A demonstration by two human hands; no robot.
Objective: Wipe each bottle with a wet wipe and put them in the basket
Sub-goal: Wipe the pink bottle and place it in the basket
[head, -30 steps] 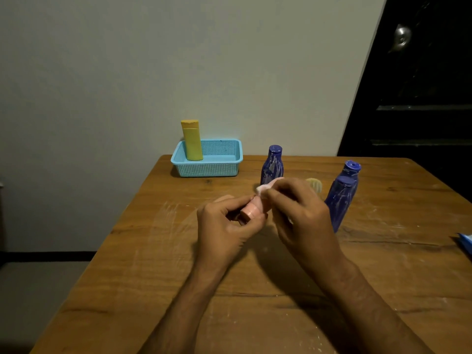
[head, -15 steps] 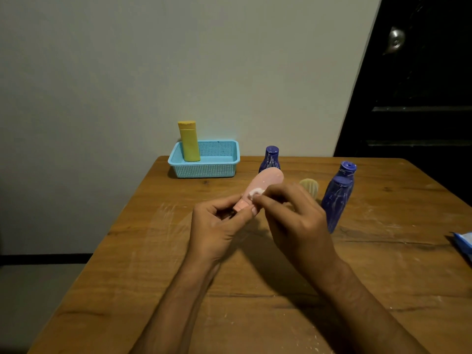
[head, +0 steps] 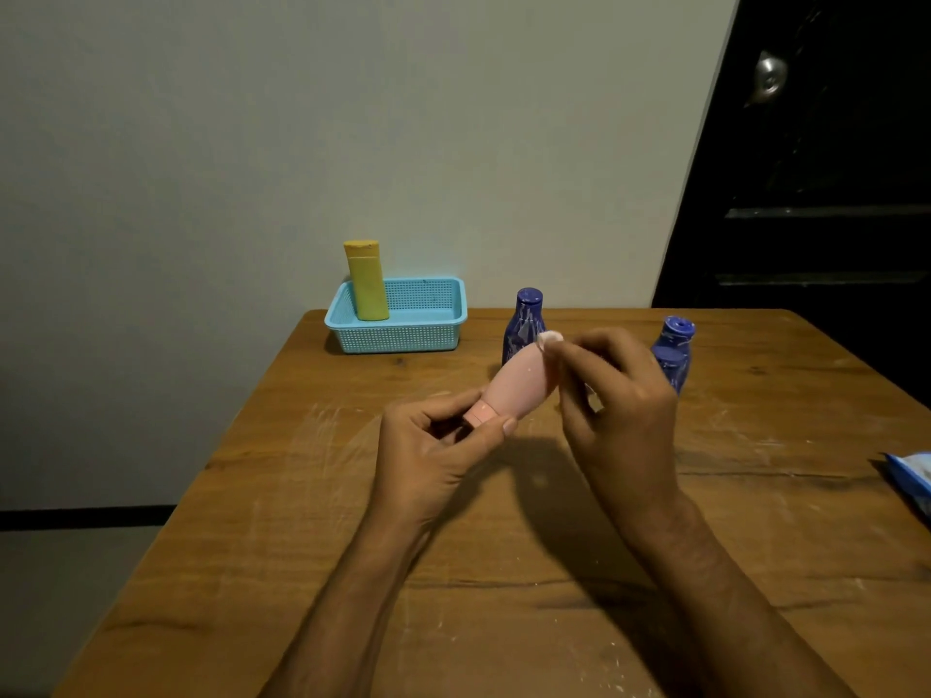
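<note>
A pink bottle [head: 521,385] is held tilted above the wooden table [head: 504,596], cap end toward me. My left hand [head: 433,460] pinches it at the cap. My right hand [head: 614,410] pinches a small white wet wipe [head: 550,340] against the bottle's far end. A blue basket [head: 403,335] stands at the table's back edge with a yellow bottle [head: 367,282] upright in it. One dark blue bottle [head: 524,324] stands behind the pink one. Two more dark blue bottles [head: 675,350] stand at the right, partly hidden by my right hand.
A blue wipes pack [head: 912,478] lies at the table's right edge. White smears mark the tabletop. A wall rises behind the table and a dark door with a metal knob [head: 771,80] is at the right.
My right hand slid the wipe along the pink bottle from near the cap up to its far end. The bottle's body came into view. My left hand kept its hold at the cap.
</note>
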